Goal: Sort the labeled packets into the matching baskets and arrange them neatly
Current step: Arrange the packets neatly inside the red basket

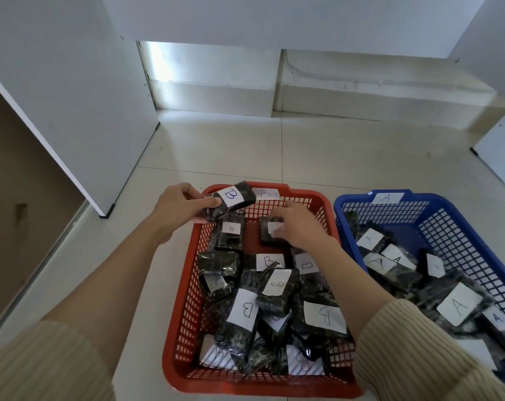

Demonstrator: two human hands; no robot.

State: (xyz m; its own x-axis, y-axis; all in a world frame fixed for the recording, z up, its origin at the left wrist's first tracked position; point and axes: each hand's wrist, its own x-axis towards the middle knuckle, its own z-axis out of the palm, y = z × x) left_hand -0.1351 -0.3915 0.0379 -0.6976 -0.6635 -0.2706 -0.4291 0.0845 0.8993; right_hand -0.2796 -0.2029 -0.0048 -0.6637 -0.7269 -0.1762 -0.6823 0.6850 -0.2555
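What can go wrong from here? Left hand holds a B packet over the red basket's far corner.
1. The left hand grips the held B packet by one end, above the red basket's far-left rim; a slip may drop it outside.
2. The near pile is jumbled and overlapping, so neat rows likely need restacking.
3. A packet showing no label might be missorted.

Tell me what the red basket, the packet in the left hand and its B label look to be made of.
Red basket: moulded plastic, likely; glossy rim, lattice walls. Packet in the left hand: seemingly clear plastic film, with glare and wrinkles over dark contents. B label: matte white paper, apparently, with handwritten ink.
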